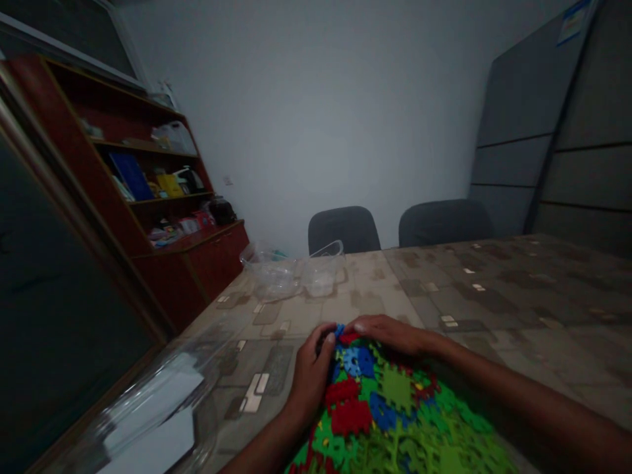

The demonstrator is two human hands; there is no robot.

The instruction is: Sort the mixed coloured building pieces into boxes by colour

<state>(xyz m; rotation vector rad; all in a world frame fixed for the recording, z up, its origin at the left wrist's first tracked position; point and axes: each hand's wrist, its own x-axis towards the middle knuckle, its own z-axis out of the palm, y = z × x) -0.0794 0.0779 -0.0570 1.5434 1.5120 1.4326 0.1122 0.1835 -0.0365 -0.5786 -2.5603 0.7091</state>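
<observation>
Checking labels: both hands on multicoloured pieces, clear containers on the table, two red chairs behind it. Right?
One slip: the two chairs behind the table are dark grey, not red, per the head view. The rest stands: left hand and right hand on the multicoloured pieces, clear containers on the table.

Head cam looks fwd/down over near tbl [494, 316] twd far wall [345, 118].

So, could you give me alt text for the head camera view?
A person's left hand and right hand are at the far end of many red, green and blue toothed pieces, at a patterned table. Clear plastic containers stand farther back; beyond are two dark chairs and a reddish shelf unit.
</observation>
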